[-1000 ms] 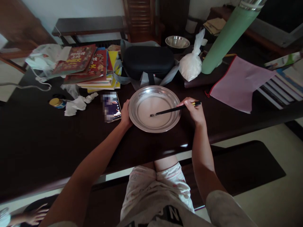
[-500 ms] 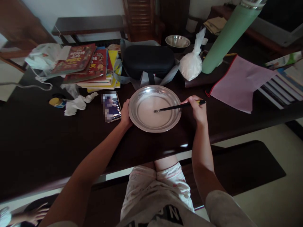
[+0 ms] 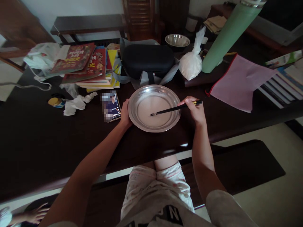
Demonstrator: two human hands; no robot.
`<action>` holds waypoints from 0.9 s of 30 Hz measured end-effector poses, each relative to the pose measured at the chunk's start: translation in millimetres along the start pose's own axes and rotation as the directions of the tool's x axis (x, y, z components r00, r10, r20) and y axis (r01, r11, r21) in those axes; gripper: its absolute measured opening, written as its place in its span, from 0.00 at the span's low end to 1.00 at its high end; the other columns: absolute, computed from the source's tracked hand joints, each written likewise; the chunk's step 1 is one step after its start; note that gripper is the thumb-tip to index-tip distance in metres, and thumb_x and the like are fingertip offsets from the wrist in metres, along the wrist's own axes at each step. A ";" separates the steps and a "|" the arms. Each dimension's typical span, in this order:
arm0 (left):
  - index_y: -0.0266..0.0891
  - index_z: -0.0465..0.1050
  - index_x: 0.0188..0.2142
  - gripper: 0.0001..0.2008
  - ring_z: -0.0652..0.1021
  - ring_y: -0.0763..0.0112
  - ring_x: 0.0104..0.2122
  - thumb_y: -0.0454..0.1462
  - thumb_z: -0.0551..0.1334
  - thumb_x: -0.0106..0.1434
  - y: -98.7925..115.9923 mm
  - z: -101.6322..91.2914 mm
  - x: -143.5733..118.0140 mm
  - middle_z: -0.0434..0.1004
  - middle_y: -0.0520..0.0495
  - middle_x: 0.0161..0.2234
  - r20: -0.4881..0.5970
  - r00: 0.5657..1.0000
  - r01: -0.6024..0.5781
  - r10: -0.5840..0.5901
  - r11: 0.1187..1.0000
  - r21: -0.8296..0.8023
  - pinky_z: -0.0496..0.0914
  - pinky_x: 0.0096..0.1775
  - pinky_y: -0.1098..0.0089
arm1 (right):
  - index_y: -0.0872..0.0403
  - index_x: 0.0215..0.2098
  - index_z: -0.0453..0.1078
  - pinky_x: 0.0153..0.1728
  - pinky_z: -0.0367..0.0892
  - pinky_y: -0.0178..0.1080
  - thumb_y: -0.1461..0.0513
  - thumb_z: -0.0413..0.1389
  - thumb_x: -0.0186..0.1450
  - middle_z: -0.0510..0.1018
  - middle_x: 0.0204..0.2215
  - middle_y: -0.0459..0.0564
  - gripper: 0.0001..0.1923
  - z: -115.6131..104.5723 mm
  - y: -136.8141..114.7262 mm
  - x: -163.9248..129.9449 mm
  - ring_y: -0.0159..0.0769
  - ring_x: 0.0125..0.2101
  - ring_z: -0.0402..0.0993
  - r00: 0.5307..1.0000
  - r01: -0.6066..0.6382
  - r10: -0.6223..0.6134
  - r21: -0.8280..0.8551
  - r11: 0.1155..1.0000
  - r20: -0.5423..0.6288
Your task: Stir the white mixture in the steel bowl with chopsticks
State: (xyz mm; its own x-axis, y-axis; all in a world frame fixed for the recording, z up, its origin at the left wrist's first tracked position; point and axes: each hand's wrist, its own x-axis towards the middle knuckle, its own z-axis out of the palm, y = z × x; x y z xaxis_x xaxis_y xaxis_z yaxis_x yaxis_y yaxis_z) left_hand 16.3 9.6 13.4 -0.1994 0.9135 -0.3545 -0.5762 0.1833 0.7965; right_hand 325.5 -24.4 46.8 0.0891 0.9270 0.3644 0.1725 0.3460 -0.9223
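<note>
The fingers of the right hand point(image 3: 195, 111) were closed around the black chopsticks point(image 3: 168, 110), whose tips were in the pale liquid point(image 3: 148, 104) inside the metal bowl point(image 3: 134, 107). The left hand point(image 3: 125, 114) held this bowl at its left side, with the thumb near the rim; its other fingers were mostly hidden. The bowl stood on the dark table point(image 3: 151, 143). Just left of the bowl lay a phone point(image 3: 113, 107). Behind the bowl was a black case point(image 3: 148, 60), and behind it to the right, a tied bag of white powder point(image 3: 190, 66).
</note>
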 end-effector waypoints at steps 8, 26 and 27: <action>0.43 0.76 0.27 0.15 0.85 0.64 0.36 0.43 0.65 0.71 2.5 4.6 -3.5 0.79 0.52 0.24 -0.029 0.999 0.016 -0.016 0.999 -0.031 0.80 0.44 0.68 | 0.47 0.23 0.78 0.36 0.81 0.43 0.34 0.64 0.66 0.82 0.21 0.44 0.29 -0.3 -0.2 -0.1 0.39 0.27 0.84 0.998 -0.029 0.029 0.002 1.000 -0.064; 0.43 0.76 0.28 0.15 0.85 0.61 0.37 0.48 0.68 0.68 1.0 2.7 -1.8 0.80 0.50 0.25 -0.008 1.000 0.016 -0.016 1.000 0.008 0.80 0.45 0.65 | 0.47 0.24 0.78 0.38 0.80 0.44 0.34 0.63 0.66 0.82 0.21 0.45 0.29 -0.2 -0.9 0.4 0.39 0.28 0.84 0.995 -0.003 -0.001 -0.038 0.999 -0.096; 0.44 0.76 0.28 0.15 0.84 0.62 0.36 0.47 0.68 0.68 1.6 3.1 -2.3 0.80 0.51 0.24 -0.024 1.000 0.016 -0.016 1.000 0.004 0.80 0.45 0.65 | 0.47 0.24 0.78 0.37 0.80 0.44 0.34 0.63 0.67 0.82 0.21 0.45 0.29 -0.3 -1.0 0.3 0.39 0.27 0.83 0.995 -0.005 0.002 -0.030 1.000 -0.099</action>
State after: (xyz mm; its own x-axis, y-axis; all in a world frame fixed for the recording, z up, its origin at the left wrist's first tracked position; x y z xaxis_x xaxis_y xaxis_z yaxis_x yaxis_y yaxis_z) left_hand 18.3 8.9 17.0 -0.2088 0.9017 -0.3786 -0.5763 0.1993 0.7926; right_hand 325.7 -24.5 47.9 0.1859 0.9090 0.3731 0.2012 0.3364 -0.9200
